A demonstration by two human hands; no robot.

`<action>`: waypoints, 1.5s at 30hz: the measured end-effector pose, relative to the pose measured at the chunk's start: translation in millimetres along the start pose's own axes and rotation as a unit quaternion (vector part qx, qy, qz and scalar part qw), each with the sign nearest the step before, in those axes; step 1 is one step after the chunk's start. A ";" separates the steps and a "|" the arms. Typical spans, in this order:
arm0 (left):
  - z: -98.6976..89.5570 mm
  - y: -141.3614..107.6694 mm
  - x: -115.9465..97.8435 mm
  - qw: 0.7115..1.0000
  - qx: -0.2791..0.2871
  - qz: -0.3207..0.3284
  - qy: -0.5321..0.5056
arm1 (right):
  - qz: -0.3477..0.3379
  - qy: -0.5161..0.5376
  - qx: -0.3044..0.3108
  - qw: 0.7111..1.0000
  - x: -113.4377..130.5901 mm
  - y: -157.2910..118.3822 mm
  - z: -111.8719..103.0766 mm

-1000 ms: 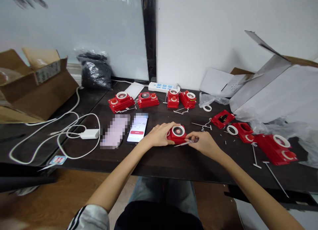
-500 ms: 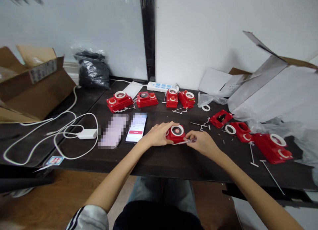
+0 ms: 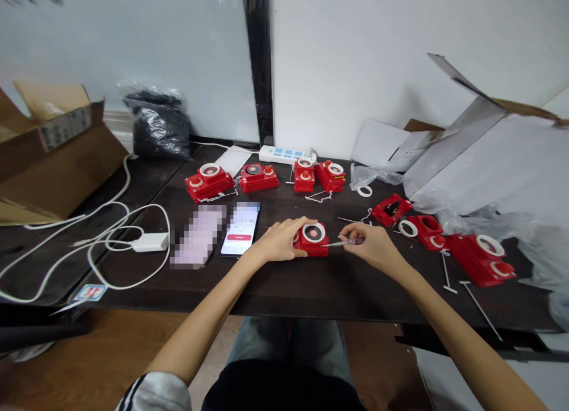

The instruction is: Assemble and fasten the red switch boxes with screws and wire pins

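A red box with a white ring around a dark round window, like a fire alarm box (image 3: 318,249), lies on the dark table in front of me. My left hand (image 3: 283,240) grips its left side, fingers over the far edge and thumb at the near one. In my right hand (image 3: 370,245) is a screwdriver (image 3: 334,243) with a clear handle. Its shaft points left and its tip lies over the front of the box; whether it touches cannot be made out. Just beyond my right hand lies a thin metal rod (image 3: 351,220).
Several similar red boxes (image 3: 258,179) line the back, by a white power strip (image 3: 284,155). Opened red parts (image 3: 391,210) and another red box (image 3: 475,257) lie right. Left are a phone (image 3: 240,230), white cable (image 3: 149,243) and cardboard box (image 3: 62,156). A white carton (image 3: 471,150) stands right.
My right hand has drawn a little to the right with the screwdriver, whose tip has shifted from the box's near edge up over its front. My left hand still holds the box.
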State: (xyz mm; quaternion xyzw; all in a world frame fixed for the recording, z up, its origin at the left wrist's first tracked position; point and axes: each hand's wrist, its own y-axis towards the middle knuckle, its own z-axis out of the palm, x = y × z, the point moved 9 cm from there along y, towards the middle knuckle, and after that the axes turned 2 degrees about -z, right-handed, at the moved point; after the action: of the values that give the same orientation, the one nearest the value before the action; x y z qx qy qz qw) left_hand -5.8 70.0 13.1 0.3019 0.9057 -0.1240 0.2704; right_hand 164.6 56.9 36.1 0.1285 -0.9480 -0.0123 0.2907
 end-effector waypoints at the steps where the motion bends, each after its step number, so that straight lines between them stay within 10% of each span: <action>1: 0.3 -0.1 0.8 1.000 0.000 -0.001 -0.003 | 0.010 -0.019 -0.022 1.000 -10.3 -1.8 -6.1; 7: 1.6 0.9 4.6 1.000 0.011 0.002 -0.027 | 0.092 -0.130 -0.074 0.984 -77.9 -20.3 -12.8; 12: -0.1 7.2 4.9 0.998 0.050 0.028 -0.040 | 0.082 -0.101 -0.050 0.990 -88.2 -28.4 -8.1; 21: -26.0 22.6 4.1 0.989 0.058 0.088 0.104 | 0.001 -0.039 -0.008 0.999 -43.4 -37.6 -25.9; 35: 19.6 -17.3 5.6 0.963 -0.238 -0.105 -0.067 | -0.114 -0.313 0.051 0.942 24.5 -20.6 -27.2; 45: 6.3 5.9 18.7 0.984 -0.095 0.062 -0.134 | -0.107 -0.427 0.120 0.890 59.2 6.0 -23.4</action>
State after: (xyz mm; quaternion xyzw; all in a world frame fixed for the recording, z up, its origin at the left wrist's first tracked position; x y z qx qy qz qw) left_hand -12.1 81.2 -3.0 0.3115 0.8484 -0.0596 0.4238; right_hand 129.0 49.1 88.6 0.2458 -0.9554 0.0168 -0.1628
